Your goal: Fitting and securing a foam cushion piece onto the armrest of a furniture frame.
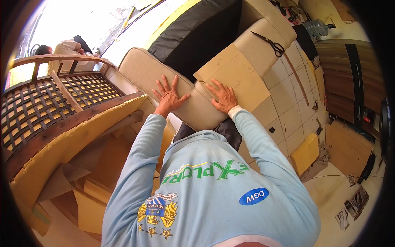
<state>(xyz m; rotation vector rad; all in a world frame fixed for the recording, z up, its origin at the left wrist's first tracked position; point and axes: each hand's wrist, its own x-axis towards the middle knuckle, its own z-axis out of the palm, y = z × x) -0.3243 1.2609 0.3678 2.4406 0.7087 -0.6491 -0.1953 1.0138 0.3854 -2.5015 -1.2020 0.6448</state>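
Note:
A beige upholstered cushion-like piece lies in front of me, its near end close to my lap. My left hand rests flat on its top, fingers spread. My right hand lies with fingers apart near its right edge, by the corner of a tan cardboard sheet bearing pen marks. Beyond the sheet, black-handled scissors lie on another beige padded section. Black sheet material covers the part between the beige sections. Neither hand grips anything.
A wooden frame with woven black straps and yellow foam stands at left. White floor tiles show at right, with a thin wooden strip, a yellow foam block and scraps. A clear water jug is far right. Another person is at far left.

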